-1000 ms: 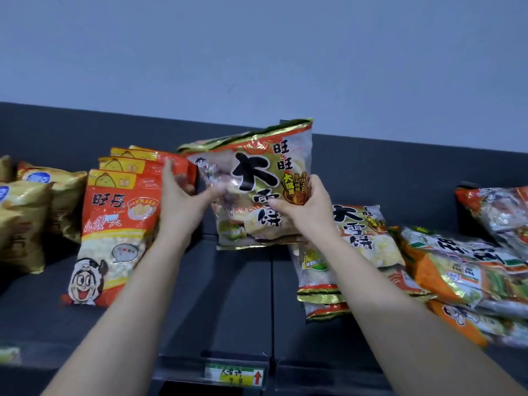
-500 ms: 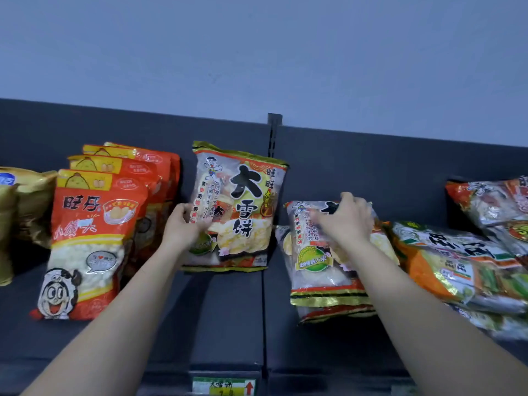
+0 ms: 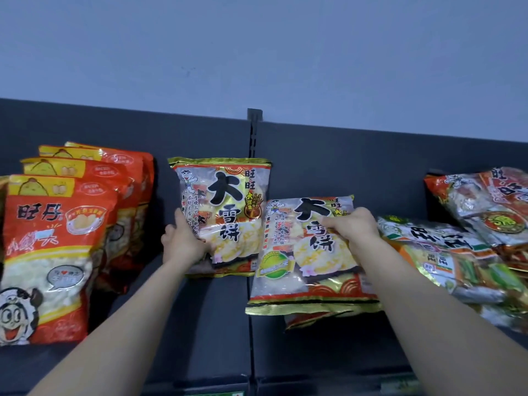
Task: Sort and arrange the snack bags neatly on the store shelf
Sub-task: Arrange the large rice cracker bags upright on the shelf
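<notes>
Snack bags [image 3: 228, 224] filling the dark shelf [image 3: 200, 324], two of one kind being handled at its middle: clear film showing pale round crackers, gold seams top and bottom, red and gold print, big black characters, a small cartoon boy in the top left corner. Standing the upright bag [image 3: 225, 195] against the back panel just left of the slotted post [image 3: 253, 138], bottom seam resting on the shelf; gripping it at the lower left edge with the left hand [image 3: 183, 241], fingers curling round the side. Holding the second bag [image 3: 297, 261] just right of it, leaning back and tilting slightly, its left edge overlapping the first bag's right edge; pinching its upper right part with the right hand [image 3: 354, 227], fingers curling onto the front. Lying beneath it, another bag [image 3: 308, 320], only a gold and red lower edge showing. Standing in a row at the left, red and yellow bags [image 3: 57, 252] bearing a grinning cartoon face, one behind another. Lying heaped at the right, green, orange and red bags [image 3: 457, 252], flat and overlapping.
</notes>
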